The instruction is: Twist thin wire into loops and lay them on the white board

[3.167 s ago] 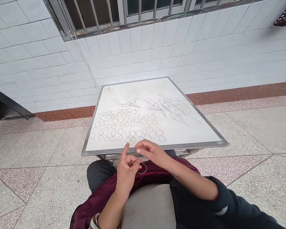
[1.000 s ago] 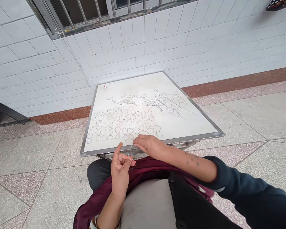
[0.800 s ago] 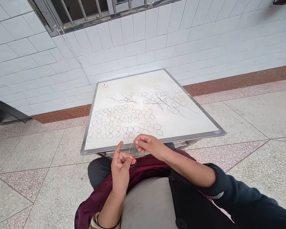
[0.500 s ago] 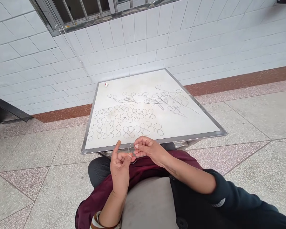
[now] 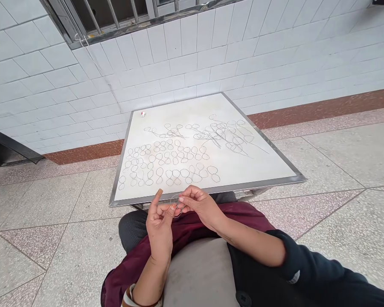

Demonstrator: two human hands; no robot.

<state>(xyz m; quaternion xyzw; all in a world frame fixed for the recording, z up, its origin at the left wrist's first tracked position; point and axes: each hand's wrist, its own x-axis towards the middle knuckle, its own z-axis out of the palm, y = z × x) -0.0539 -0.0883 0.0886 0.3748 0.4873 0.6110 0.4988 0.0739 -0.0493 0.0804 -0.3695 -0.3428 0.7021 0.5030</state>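
Between my two hands, just off the table's near edge, is a thin wire loop [image 5: 174,197]. My left hand [image 5: 161,226] pinches it between thumb and fingers, with the index finger pointing up. From the right, my right hand [image 5: 202,207] grips the upper part of the same wire with thumb and fingertips. The wire curves above and below the fingers; its middle is hidden by them. On the white table [image 5: 256,166] lie rows of figure-eight wire pieces [image 5: 166,157], closest to my hands. Behind them is a tangle of looped wires with long loose tails [image 5: 224,134].
A small white and red object [image 5: 143,114] sits at the table's far left corner. A metal rim [image 5: 275,147] edges the table. Behind it stands a white tiled wall [image 5: 192,64] with a barred window [image 5: 115,17]. Maroon cloth [image 5: 243,215] covers my lap.
My right hand has dipped slightly and turned, its fingertips still on the wire. The wire loop has tilted a little to the left. My left hand has barely shifted.
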